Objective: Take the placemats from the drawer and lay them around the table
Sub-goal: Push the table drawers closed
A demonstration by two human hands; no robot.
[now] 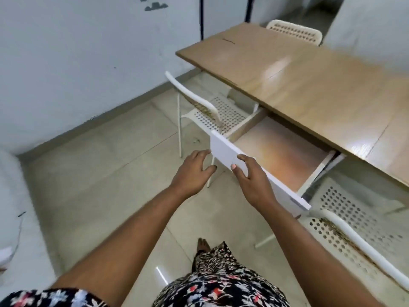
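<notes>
A wooden table (309,85) runs from the upper middle to the right. Under its near edge a drawer (223,149) with a white front stands pulled out. Its inside (281,151) shows a flat tan-orange surface; I cannot tell whether that is a placemat or the bare bottom. My right hand (252,180) grips the top edge of the drawer front, thumb on the outer face. Just beside the front's left end, my left hand (192,171) hovers with its fingers spread and nothing in it.
A white perforated chair (212,116) stands left of the drawer, tucked partly under the table. Another chair (354,222) is at the right, close to the drawer's right end. A third chair (294,32) stands at the far side. Tiled floor (99,173) lies to the left.
</notes>
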